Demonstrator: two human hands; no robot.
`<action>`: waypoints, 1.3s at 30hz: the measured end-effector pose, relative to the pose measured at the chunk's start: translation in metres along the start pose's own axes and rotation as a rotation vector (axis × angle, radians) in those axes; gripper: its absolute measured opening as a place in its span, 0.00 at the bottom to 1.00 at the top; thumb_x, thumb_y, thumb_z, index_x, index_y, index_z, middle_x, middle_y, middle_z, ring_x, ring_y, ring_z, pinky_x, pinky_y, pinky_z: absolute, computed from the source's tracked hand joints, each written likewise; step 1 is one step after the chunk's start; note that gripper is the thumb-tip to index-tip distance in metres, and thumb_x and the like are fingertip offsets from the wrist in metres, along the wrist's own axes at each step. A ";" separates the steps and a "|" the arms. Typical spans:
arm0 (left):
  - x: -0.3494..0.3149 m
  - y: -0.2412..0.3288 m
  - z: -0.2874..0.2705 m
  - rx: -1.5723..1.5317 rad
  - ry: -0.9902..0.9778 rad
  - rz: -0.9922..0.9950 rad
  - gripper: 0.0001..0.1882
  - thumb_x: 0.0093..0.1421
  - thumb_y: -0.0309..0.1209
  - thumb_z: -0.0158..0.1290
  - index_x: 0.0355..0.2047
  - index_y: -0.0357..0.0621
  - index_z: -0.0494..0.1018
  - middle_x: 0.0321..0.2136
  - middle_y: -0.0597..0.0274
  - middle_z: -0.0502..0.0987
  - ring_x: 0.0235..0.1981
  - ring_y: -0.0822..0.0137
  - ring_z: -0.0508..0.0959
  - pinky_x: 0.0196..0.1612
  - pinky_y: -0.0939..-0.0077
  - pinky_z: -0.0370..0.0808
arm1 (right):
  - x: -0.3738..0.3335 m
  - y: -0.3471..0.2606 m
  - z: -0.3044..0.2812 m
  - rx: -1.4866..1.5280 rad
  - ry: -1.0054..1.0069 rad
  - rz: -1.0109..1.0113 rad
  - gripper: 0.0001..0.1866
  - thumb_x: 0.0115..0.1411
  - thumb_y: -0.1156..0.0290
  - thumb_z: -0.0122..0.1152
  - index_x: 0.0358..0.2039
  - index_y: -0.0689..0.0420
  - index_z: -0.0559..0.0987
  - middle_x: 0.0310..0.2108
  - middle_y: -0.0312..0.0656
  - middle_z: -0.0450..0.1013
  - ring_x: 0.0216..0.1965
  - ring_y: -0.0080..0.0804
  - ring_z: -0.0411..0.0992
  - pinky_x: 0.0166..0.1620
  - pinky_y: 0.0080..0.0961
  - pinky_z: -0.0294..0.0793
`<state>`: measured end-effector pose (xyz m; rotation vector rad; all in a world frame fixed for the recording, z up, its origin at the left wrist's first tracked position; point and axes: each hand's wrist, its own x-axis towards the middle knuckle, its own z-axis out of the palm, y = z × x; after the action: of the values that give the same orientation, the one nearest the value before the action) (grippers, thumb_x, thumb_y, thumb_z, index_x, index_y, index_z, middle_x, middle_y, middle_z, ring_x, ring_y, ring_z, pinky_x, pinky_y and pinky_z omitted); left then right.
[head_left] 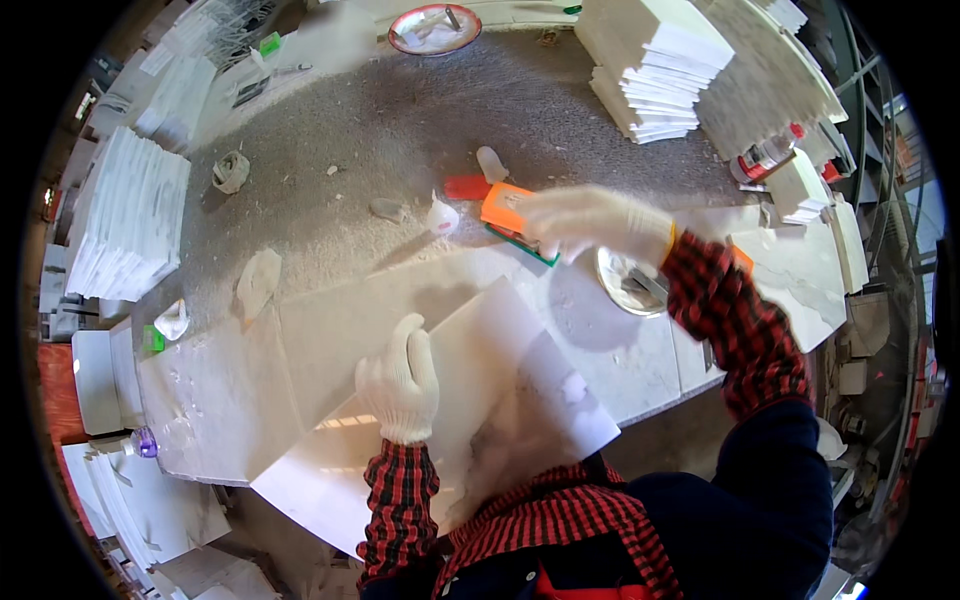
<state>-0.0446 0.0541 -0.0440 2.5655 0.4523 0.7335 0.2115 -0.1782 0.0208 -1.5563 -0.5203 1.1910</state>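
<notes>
My left hand (400,385), in a white knitted glove, is closed over the upper left edge of a white marble slab (490,350) with grey veining. The slab lies tilted across the table's near edge, close to my body. My right hand (600,222), also gloved and smeared by motion, is at an orange block (505,206); whether its fingers grip it is unclear. A green-edged piece (535,250) shows just below that block. Beside my right wrist sits a round dish (615,290) holding pale paste and a flat blade.
A red block (466,187) and a small white bottle (442,216) stand left of the orange block. Slab stacks rise at left (130,215) and far right (660,75). A red-rimmed bowl (465,38) holds tools at the back. A clear bottle (765,155) lies at right.
</notes>
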 end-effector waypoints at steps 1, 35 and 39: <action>-0.003 -0.001 -0.003 -0.005 0.017 0.007 0.08 0.67 0.33 0.55 0.41 0.52 0.83 0.23 0.61 0.82 0.23 0.56 0.80 0.31 0.59 0.70 | -0.010 0.010 0.021 -0.014 0.007 -0.027 0.31 0.66 0.65 0.66 0.66 0.64 0.70 0.56 0.43 0.76 0.53 0.29 0.75 0.53 0.29 0.77; 0.008 0.031 -0.010 0.090 -0.330 0.163 0.34 0.61 0.54 0.60 0.61 0.48 0.73 0.55 0.50 0.80 0.53 0.49 0.80 0.57 0.56 0.75 | -0.186 0.114 0.038 -0.984 1.327 -0.032 0.22 0.60 0.55 0.67 0.51 0.54 0.83 0.49 0.47 0.79 0.50 0.47 0.77 0.52 0.40 0.75; 0.048 0.053 0.006 -0.068 -0.512 0.132 0.33 0.60 0.54 0.60 0.60 0.49 0.74 0.54 0.50 0.80 0.54 0.50 0.80 0.56 0.57 0.74 | -0.167 0.092 0.039 -0.938 1.187 -0.150 0.21 0.60 0.54 0.66 0.50 0.51 0.84 0.49 0.46 0.79 0.49 0.48 0.77 0.52 0.40 0.76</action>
<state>0.0076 0.0273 -0.0026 2.6047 0.0910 0.1099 0.0868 -0.3271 0.0096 -2.5773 -0.3519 -0.3195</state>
